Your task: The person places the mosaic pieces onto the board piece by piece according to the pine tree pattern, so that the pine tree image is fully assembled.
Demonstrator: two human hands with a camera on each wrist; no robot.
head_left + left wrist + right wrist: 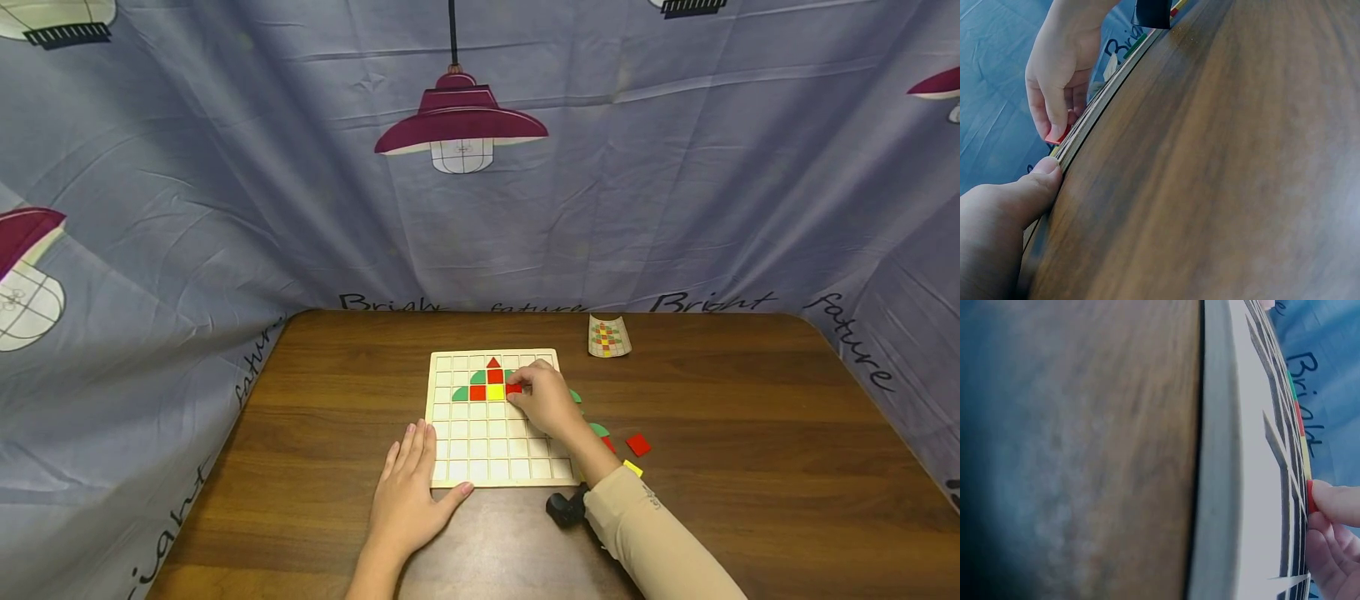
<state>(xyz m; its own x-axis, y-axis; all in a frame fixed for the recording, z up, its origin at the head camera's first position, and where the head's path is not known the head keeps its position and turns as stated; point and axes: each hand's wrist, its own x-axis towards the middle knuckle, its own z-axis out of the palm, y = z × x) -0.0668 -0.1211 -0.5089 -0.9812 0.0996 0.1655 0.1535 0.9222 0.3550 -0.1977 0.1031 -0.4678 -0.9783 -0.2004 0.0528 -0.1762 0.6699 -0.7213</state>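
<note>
A pale wooden grid board (480,450) lies on the brown table. Near its top sit a red triangle (493,363), a red square (495,377), a yellow square (496,392), another red square (477,392) and green quarter-round tiles (461,394). Thumb and fingers of my right hand (546,402) pinch a red square tile (1311,497) at the cell right of the yellow one; part of that row is hidden under the hand. My left hand (408,500) rests flat on the table, straight fingers along the board's left edge and thumb at its front edge.
Loose tiles lie right of the board: a red square (638,444), a yellow piece (633,468) and green pieces (598,429), some partly behind my right arm. A small pattern card (609,337) stands at the back. A black object (566,507) is by my right sleeve.
</note>
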